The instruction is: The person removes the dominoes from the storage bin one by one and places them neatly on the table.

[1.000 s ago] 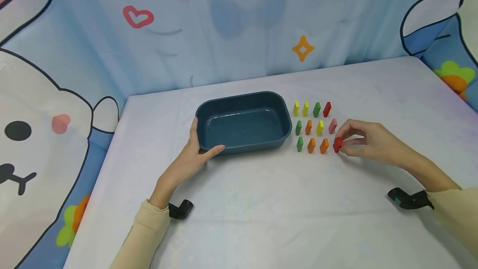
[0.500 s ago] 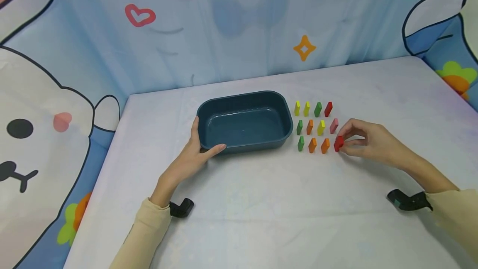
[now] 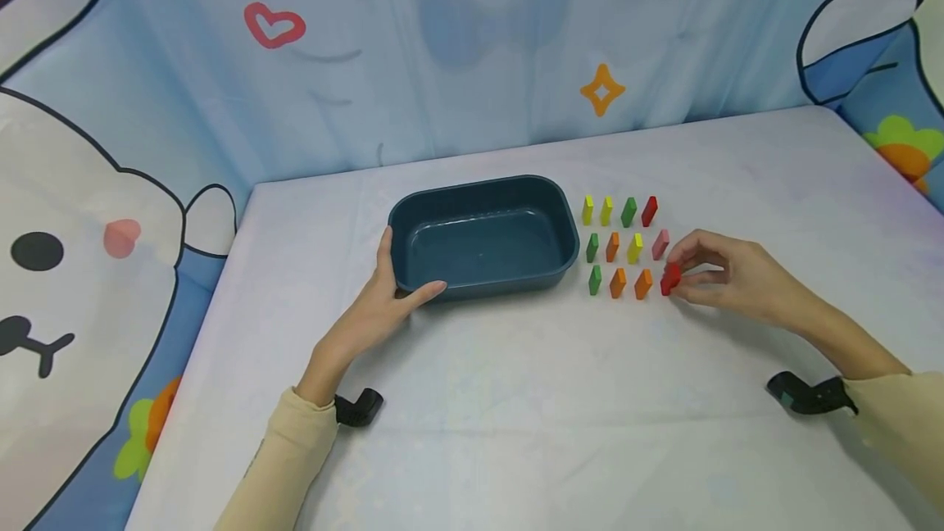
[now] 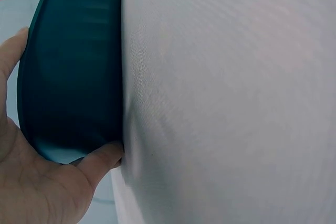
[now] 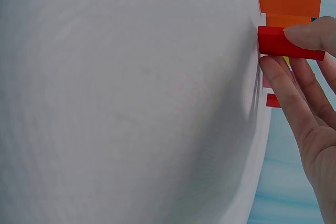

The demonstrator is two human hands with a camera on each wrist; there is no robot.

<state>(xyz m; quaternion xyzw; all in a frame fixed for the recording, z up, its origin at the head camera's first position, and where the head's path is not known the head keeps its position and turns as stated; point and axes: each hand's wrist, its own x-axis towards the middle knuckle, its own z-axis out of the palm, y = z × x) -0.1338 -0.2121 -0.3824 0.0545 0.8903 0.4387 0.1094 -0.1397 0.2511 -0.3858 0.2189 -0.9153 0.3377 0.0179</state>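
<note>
A dark teal rectangular basin (image 3: pixel 479 248) stands on the cloth-covered table in the head view. My left hand (image 3: pixel 372 306) holds its near left corner, thumb along the front wall and fingers at the left end; the left wrist view shows that hand (image 4: pixel 42 177) against the basin's side (image 4: pixel 79 66). To the right, my right hand (image 3: pixel 719 273) pinches a red domino (image 3: pixel 669 279) between thumb and fingers. It stands at the right end of the nearest row, beside an orange domino (image 3: pixel 643 284). In the right wrist view the thumb lies on the red domino's (image 5: pixel 273 43) broad face.
Several upright dominoes form three rows right of the basin, including a yellow one (image 3: pixel 587 210), a green one (image 3: pixel 594 280), a pink one (image 3: pixel 660 245) and another red one (image 3: pixel 649 211). A printed blue curtain (image 3: pixel 472 56) hangs behind the table.
</note>
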